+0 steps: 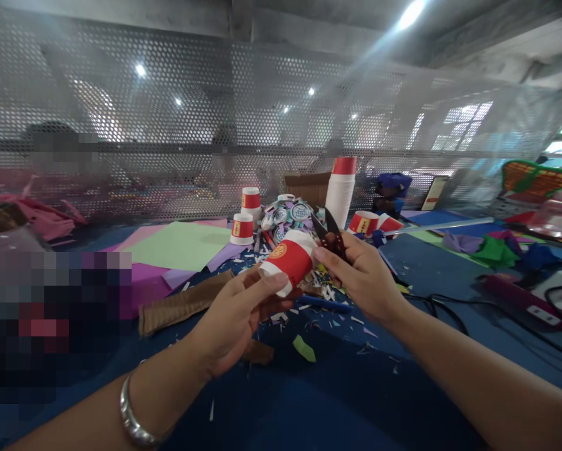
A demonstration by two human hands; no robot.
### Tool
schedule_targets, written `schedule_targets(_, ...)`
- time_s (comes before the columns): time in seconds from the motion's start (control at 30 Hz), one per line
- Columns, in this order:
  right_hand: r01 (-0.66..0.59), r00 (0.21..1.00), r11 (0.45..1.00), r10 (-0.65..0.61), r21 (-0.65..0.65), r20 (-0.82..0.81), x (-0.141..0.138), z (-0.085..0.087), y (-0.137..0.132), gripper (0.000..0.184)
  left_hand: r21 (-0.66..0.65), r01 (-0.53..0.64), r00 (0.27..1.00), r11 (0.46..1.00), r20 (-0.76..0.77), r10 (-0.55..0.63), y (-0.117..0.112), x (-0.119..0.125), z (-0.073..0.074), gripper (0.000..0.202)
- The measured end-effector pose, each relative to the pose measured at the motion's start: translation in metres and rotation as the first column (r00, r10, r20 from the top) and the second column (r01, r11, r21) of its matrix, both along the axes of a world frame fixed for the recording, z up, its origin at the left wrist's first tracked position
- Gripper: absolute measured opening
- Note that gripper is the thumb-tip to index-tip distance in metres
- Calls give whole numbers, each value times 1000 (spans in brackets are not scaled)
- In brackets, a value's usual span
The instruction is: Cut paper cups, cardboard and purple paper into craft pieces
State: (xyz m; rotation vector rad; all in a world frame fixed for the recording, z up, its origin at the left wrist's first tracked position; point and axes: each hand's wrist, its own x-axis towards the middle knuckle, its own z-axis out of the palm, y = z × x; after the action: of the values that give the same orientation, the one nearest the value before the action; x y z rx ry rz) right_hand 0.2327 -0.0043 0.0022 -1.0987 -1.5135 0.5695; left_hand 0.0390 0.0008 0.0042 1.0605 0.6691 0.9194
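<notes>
A red and white paper cup [294,258] is held tilted in my left hand [243,313], thumb over one end and fingers beneath. My right hand [363,275] grips a pair of dark scissors [330,237] with the blades parted and pointing up, away from me. The right thumb comes close to the cup's right end; I cannot tell whether it touches. Under both hands lie paper scraps [328,291] and a blue stick-like item [321,304]. A green paper scrap [304,349] rests nearer to me.
Behind stand a tall cup stack [341,194], smaller cups [242,229] and a heap of round trinkets [293,214]. Coloured paper sheets [182,245] and a cardboard strip [182,305] lie left. Black cables [450,304] and a glue gun-like tool [539,300] are right. A perforated screen [191,113] rises beyond.
</notes>
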Motion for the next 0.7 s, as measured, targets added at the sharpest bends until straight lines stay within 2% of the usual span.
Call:
schedule_targets(0.1,53,999,998,-53,27,-9,1,0,0,21,53,-65,997,996,-38,67,1,2,-3,25)
schedule_targets(0.2,64,997,997,-62,53,-48,0,1,-5,25,86,-139,990,987,-28,141,1,3,-3,32)
schedule_targets(0.5,-111,976,994,105,-19,-192,-6,1,-11,38,2,-254,962,967,101,253,1,5,2,60)
schedule_targets(0.7,-137,981,989,129,-51,-142,-8,4,-16,38,47,-274,953,961,145,264,2,5,2,71)
